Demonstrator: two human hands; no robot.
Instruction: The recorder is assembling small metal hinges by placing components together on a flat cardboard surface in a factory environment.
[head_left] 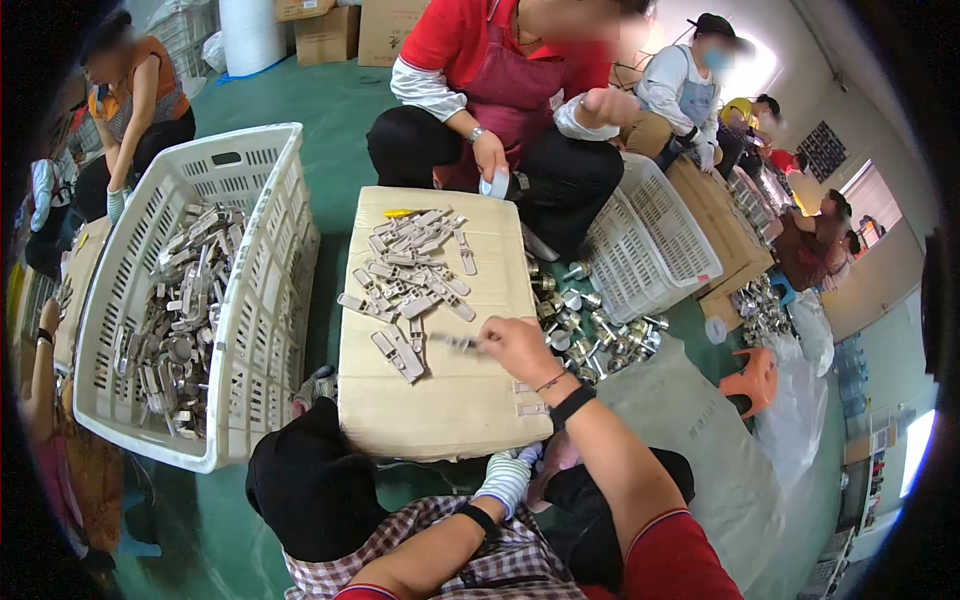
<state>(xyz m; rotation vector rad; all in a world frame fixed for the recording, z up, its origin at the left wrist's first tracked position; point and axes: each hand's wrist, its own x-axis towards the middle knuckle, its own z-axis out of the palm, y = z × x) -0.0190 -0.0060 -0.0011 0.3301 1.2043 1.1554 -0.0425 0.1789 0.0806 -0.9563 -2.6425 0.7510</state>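
Observation:
My bare right hand (515,345) is over the cardboard-topped work surface (480,410), its fingers closed on a small grey latch-like part (452,342) that is smeared by motion. Left of it lies a heap of similar flat, light-grey parts (415,265), with a few nearer pieces (398,355) lying apart from the heap. More pieces (531,408) are laid out at the near right edge. My left hand (507,478), in a striped glove, is low at the near edge above my lap; its fingers are too hidden to read.
A white plastic crate (262,330) full of metal parts stands at the left. Round-headed metal pieces (590,335) lie on the floor at the right, near another white crate (650,240). Opposite me sits a person (510,100) holding a roll of tape. An orange stool (752,380) stands farther right.

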